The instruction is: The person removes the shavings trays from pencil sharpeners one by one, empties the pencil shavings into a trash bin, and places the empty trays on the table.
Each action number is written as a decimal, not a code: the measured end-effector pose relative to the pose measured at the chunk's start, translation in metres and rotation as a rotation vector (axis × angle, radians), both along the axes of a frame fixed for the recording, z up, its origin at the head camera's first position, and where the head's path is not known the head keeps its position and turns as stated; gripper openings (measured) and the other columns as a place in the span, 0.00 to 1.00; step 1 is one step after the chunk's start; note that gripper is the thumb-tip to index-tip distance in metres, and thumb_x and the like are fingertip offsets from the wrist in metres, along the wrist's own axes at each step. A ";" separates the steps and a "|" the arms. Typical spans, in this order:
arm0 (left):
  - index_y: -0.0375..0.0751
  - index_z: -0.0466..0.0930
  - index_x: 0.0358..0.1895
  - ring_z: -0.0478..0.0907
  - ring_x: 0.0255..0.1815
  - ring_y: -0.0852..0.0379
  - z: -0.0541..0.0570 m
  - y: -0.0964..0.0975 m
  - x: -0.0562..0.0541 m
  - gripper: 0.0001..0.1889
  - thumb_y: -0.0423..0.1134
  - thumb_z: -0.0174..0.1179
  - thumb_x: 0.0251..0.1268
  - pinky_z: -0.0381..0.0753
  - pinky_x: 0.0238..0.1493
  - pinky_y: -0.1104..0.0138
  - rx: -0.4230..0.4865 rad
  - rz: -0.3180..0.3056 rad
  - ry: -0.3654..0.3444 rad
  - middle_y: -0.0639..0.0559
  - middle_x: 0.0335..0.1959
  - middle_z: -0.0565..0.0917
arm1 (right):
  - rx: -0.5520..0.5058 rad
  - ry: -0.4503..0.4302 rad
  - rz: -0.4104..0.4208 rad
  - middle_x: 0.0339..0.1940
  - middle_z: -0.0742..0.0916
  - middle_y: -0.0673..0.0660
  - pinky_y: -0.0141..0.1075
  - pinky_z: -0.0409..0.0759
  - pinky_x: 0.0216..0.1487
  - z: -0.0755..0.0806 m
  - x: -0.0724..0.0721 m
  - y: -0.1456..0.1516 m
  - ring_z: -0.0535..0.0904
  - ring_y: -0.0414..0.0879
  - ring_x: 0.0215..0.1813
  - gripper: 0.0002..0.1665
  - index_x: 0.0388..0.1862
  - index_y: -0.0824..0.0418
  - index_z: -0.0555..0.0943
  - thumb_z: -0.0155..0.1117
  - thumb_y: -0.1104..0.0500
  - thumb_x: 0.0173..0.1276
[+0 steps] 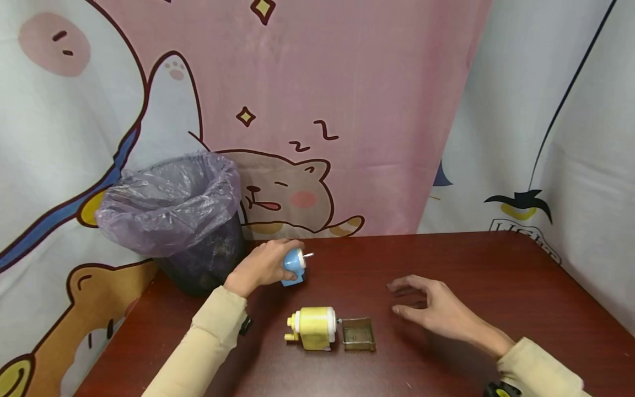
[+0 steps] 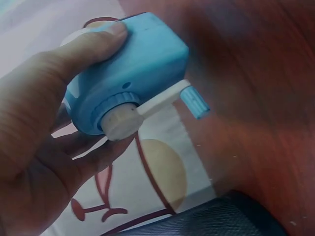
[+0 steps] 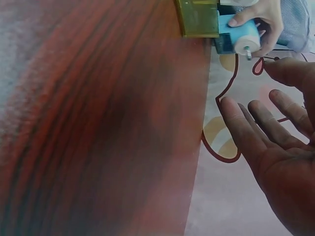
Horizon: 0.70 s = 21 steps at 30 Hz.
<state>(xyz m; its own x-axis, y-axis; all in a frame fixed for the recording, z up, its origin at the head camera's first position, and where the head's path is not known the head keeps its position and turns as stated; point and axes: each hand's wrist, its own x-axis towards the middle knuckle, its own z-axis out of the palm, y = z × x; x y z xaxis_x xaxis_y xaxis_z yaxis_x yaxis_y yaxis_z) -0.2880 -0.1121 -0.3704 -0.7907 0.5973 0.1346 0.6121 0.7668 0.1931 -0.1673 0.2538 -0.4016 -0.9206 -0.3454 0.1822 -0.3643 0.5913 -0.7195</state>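
Note:
My left hand (image 1: 264, 266) grips a blue hand-crank pencil sharpener (image 1: 294, 263) above the far part of the table. In the left wrist view, the thumb lies on the sharpener's side, and the white crank with its blue knob (image 2: 195, 102) points away from the palm. A yellow pencil sharpener (image 1: 315, 329) lies nearer to me. Just right of it sits a see-through brownish shavings drawer (image 1: 358, 336). Off to the right, my right hand (image 1: 441, 310) hovers over the table with fingers spread and slightly bent, holding nothing.
At the back left stands a dark mesh trash bin (image 1: 213, 267) lined with a purple plastic bag (image 1: 171, 207), close to my left forearm. The dark red wooden table (image 1: 496, 270) meets a printed curtain (image 1: 387, 138) along its back edge.

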 end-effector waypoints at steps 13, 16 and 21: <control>0.51 0.75 0.69 0.84 0.54 0.51 0.028 0.015 0.025 0.37 0.43 0.79 0.53 0.86 0.52 0.57 0.121 -0.113 0.020 0.49 0.63 0.82 | -0.016 0.061 -0.025 0.53 0.89 0.48 0.40 0.86 0.52 0.003 -0.020 -0.014 0.87 0.48 0.55 0.24 0.58 0.50 0.82 0.75 0.48 0.65; 0.53 0.76 0.68 0.84 0.55 0.51 0.031 0.018 0.028 0.37 0.43 0.80 0.52 0.85 0.53 0.57 0.141 -0.139 0.032 0.50 0.64 0.82 | -0.018 0.076 -0.029 0.53 0.89 0.47 0.42 0.86 0.52 0.005 -0.027 -0.020 0.87 0.48 0.55 0.25 0.58 0.50 0.83 0.77 0.49 0.64; 0.55 0.76 0.67 0.83 0.55 0.53 0.036 0.022 0.032 0.37 0.43 0.80 0.51 0.85 0.55 0.56 0.166 -0.169 0.037 0.52 0.62 0.82 | -0.037 0.091 -0.022 0.53 0.89 0.48 0.45 0.86 0.53 0.009 -0.040 -0.033 0.87 0.48 0.56 0.28 0.59 0.52 0.83 0.79 0.51 0.61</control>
<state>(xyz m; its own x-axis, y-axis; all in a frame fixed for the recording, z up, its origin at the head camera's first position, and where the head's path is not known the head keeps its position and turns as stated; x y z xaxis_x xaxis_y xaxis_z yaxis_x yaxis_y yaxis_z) -0.2562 -0.0904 -0.3344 -0.6742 0.6879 0.2688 0.7380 0.6125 0.2832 -0.2070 0.2204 -0.3928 -0.9068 -0.3172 0.2776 -0.4166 0.5736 -0.7053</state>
